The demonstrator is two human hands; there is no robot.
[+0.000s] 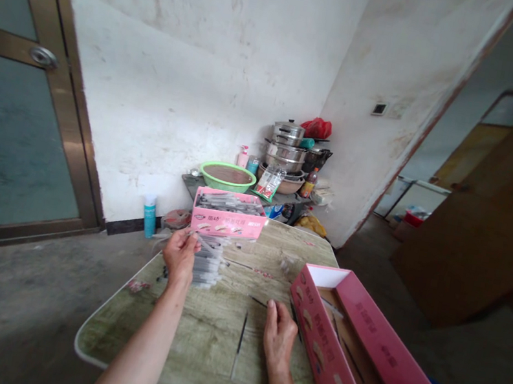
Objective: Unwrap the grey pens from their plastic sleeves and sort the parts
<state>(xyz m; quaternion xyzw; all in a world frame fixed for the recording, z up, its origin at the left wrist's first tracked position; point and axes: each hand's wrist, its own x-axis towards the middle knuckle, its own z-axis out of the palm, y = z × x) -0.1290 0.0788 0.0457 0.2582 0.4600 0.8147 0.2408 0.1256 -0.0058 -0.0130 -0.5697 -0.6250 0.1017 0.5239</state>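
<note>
A thin dark rod (pixel 259 301) juts from the right hand (pixel 281 332), which is clamped on it; an open pink box (pixel 325 354) lies just right of that grip. The left hand (pixel 181 255) (I cannot tell its grip) is beside a pile of translucent sticks (pixel 207 270).

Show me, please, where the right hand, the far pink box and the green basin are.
Right hand (pixel 280 335): head view, middle of the hand.
Far pink box (pixel 228 224): head view, its front wall.
Green basin (pixel 226 185): head view, its outer wall.
</note>
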